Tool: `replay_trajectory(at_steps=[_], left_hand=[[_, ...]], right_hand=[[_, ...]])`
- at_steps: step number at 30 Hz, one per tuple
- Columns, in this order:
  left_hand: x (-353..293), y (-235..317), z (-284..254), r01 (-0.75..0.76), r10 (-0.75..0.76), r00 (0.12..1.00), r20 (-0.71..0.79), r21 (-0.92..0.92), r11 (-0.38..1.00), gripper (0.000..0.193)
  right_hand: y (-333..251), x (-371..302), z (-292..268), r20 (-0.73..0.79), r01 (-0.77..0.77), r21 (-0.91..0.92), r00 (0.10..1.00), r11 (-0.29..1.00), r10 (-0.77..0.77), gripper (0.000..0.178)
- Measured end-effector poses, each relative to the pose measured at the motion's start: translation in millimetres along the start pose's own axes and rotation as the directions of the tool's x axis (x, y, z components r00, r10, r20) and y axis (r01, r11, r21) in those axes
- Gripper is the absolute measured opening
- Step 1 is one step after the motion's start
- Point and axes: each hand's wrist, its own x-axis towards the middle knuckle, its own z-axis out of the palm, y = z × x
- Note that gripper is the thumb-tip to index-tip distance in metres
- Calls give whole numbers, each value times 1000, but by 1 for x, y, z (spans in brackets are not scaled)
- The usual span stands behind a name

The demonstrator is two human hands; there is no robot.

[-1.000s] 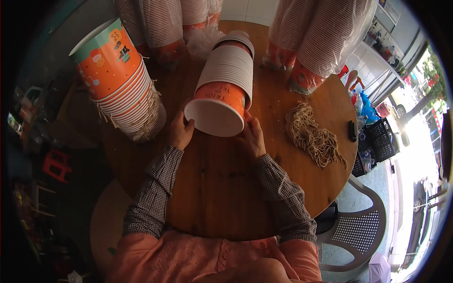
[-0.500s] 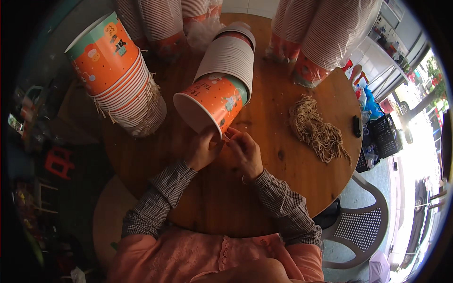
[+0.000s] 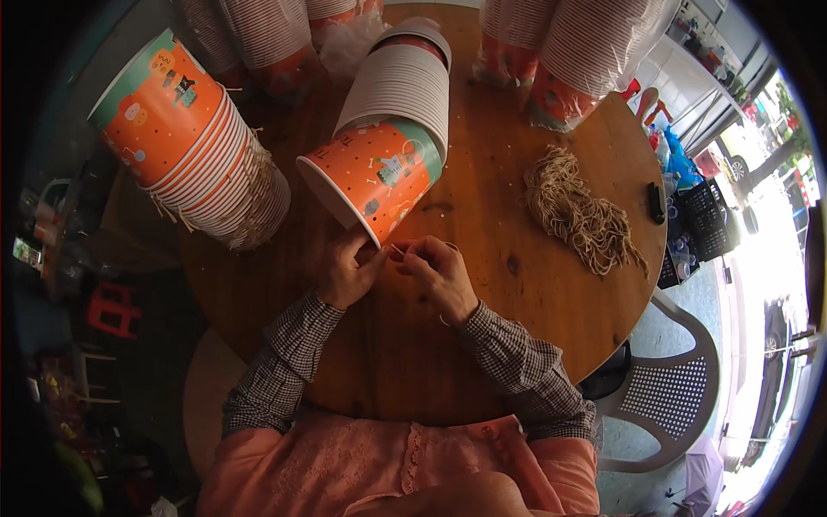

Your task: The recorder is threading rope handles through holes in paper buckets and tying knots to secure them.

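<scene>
An orange paper bucket (image 3: 372,177) with printed figures and a green band lies tilted on its side at the near end of a lying stack of white-ribbed buckets (image 3: 398,86) on the round wooden table (image 3: 482,345). My left hand (image 3: 346,269) grips the bucket's lower rim. My right hand (image 3: 439,269), just right of that rim, pinches a thin tan string (image 3: 398,252) at the bucket's edge. A pile of tan string handles (image 3: 579,208) lies further right on the table.
A second tilted stack of orange buckets (image 3: 185,142) with string handles lies at the left. More wrapped stacks (image 3: 568,52) stand at the table's far edge. A small black object (image 3: 656,202) lies near the right rim. A white plastic chair (image 3: 672,396) is lower right.
The front bucket has been turned so its orange side shows instead of its open mouth. Both hands moved from the rim's sides to its lower edge, the right now pinching a string.
</scene>
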Motion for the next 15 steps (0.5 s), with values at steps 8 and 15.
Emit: replay_trajectory(at_steps=[8, 15], left_hand=[[-3, 1, -2, 34, -33, 999, 32, -27, 999, 24], [0, 19, -8, 108, -107, 994, 17, -190, 976, 27]], right_hand=[[2, 2, 1, -10, 41, -136, 999, 990, -43, 17], [3, 3, 1, -38, 47, -101, 998, 994, -51, 17]])
